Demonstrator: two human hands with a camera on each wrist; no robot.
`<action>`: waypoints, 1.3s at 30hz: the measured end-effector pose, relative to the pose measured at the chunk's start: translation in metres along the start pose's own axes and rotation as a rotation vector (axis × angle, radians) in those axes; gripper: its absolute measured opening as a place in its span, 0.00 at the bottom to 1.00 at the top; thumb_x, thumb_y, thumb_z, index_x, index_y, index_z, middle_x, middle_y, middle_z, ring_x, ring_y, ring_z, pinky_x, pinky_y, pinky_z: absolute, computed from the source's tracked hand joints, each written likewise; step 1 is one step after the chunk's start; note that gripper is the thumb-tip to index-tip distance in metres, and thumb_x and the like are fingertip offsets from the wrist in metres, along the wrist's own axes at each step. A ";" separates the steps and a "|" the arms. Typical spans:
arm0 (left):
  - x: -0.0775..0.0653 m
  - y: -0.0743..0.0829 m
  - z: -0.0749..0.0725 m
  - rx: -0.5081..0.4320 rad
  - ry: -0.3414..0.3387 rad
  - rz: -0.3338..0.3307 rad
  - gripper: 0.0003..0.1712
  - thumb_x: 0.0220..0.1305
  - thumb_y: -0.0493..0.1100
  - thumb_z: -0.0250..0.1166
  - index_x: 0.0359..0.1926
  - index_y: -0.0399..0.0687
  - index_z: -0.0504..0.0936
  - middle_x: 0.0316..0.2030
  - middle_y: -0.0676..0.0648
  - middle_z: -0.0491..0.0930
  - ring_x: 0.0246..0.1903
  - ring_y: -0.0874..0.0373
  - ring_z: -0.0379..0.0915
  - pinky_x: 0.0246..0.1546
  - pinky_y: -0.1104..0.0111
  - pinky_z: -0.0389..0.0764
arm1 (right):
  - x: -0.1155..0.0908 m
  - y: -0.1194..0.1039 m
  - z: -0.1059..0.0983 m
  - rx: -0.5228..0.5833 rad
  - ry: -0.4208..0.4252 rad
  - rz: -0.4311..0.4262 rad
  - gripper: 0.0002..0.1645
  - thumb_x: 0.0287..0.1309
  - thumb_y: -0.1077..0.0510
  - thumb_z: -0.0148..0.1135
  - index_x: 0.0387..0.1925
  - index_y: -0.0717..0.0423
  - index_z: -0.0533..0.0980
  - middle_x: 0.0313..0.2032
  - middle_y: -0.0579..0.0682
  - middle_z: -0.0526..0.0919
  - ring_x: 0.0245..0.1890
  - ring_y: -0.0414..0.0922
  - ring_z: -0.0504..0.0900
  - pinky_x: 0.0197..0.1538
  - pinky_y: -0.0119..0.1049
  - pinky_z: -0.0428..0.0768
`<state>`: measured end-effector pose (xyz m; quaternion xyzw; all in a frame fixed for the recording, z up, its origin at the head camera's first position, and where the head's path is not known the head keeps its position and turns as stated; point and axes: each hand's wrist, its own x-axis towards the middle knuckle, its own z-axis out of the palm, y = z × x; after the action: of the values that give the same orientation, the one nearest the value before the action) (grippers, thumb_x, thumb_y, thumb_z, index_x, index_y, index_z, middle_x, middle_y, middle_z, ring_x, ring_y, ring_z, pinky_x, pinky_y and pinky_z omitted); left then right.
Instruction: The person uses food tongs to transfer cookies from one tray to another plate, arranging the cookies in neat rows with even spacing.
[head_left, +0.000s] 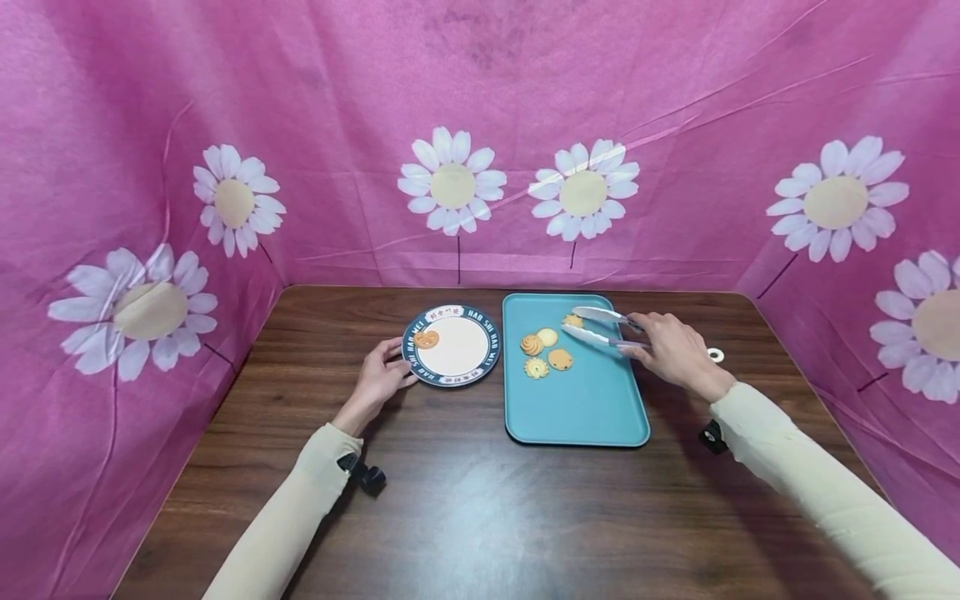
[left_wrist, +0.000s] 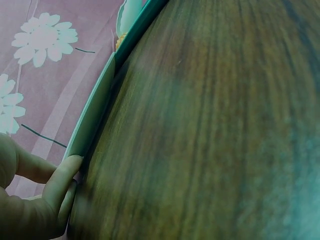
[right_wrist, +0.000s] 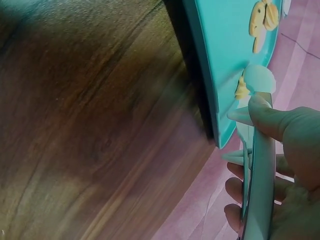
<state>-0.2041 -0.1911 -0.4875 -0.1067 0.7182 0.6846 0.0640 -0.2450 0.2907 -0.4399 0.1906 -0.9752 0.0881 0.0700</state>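
Observation:
My left hand grips the left rim of a round white plate with a dark blue lettered border. A pretzel-shaped cookie lies at the plate's left side. In my right hand I hold tongs over the upper right of a turquoise tray. Their tips stand apart on either side of a small yellow cookie; whether they touch it I cannot tell. Left of it on the tray are a swirled cookie, a pale round cookie, a flower-shaped cookie and a brown cookie.
Plate and tray stand side by side on a dark wooden table. A pink cloth printed with daisies rises behind and at both sides. A small white ring shows beside the right wrist.

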 end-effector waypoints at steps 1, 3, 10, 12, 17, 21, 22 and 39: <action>0.000 0.000 0.000 -0.002 -0.002 0.002 0.34 0.72 0.24 0.51 0.77 0.32 0.59 0.75 0.31 0.62 0.65 0.41 0.72 0.46 0.77 0.91 | 0.000 0.000 0.000 -0.001 -0.001 0.002 0.38 0.64 0.43 0.71 0.66 0.62 0.74 0.46 0.63 0.85 0.47 0.64 0.82 0.40 0.66 0.86; 0.000 0.000 0.000 -0.004 -0.004 0.005 0.34 0.73 0.24 0.51 0.77 0.32 0.59 0.76 0.31 0.62 0.66 0.40 0.72 0.47 0.77 0.91 | -0.001 0.001 0.001 -0.003 -0.004 0.007 0.38 0.64 0.43 0.71 0.66 0.62 0.74 0.46 0.63 0.84 0.47 0.64 0.82 0.40 0.65 0.86; 0.000 -0.001 0.001 0.014 0.000 0.004 0.33 0.73 0.25 0.51 0.77 0.32 0.59 0.75 0.31 0.62 0.64 0.42 0.72 0.47 0.78 0.90 | -0.002 0.001 0.001 -0.005 -0.009 -0.001 0.38 0.65 0.44 0.71 0.66 0.63 0.74 0.45 0.64 0.84 0.46 0.64 0.82 0.40 0.65 0.85; -0.001 0.000 0.001 0.014 0.003 0.005 0.33 0.74 0.25 0.51 0.77 0.32 0.59 0.75 0.31 0.63 0.64 0.43 0.73 0.45 0.79 0.90 | -0.002 0.001 0.001 -0.007 -0.009 -0.008 0.37 0.65 0.44 0.71 0.66 0.63 0.74 0.45 0.64 0.84 0.45 0.64 0.82 0.40 0.65 0.85; -0.002 0.001 0.001 0.008 0.005 0.016 0.33 0.73 0.25 0.51 0.77 0.32 0.59 0.74 0.31 0.63 0.61 0.44 0.74 0.42 0.80 0.90 | -0.002 0.000 0.000 -0.005 -0.017 -0.006 0.37 0.66 0.45 0.70 0.66 0.64 0.73 0.46 0.65 0.84 0.46 0.64 0.82 0.42 0.65 0.86; -0.002 0.001 0.001 0.012 0.006 0.018 0.33 0.73 0.25 0.51 0.77 0.32 0.59 0.74 0.31 0.63 0.60 0.45 0.74 0.42 0.80 0.89 | -0.002 0.000 0.002 -0.004 -0.020 -0.003 0.37 0.66 0.45 0.70 0.67 0.64 0.73 0.46 0.65 0.84 0.46 0.64 0.82 0.42 0.65 0.86; -0.002 0.001 0.001 0.014 0.006 0.016 0.33 0.73 0.25 0.51 0.77 0.32 0.59 0.74 0.31 0.63 0.61 0.44 0.74 0.42 0.80 0.90 | -0.002 0.001 0.002 -0.004 -0.020 -0.004 0.37 0.66 0.45 0.70 0.67 0.64 0.73 0.45 0.65 0.84 0.46 0.64 0.82 0.42 0.65 0.86; -0.002 0.001 0.000 0.011 0.007 0.002 0.34 0.73 0.25 0.51 0.78 0.33 0.58 0.75 0.31 0.62 0.64 0.41 0.72 0.44 0.79 0.90 | -0.001 -0.001 -0.001 -0.009 0.036 -0.033 0.34 0.65 0.46 0.71 0.64 0.63 0.75 0.44 0.64 0.85 0.42 0.62 0.82 0.35 0.62 0.86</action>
<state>-0.2027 -0.1905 -0.4861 -0.1082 0.7224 0.6802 0.0615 -0.2433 0.2899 -0.4392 0.2045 -0.9709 0.0861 0.0896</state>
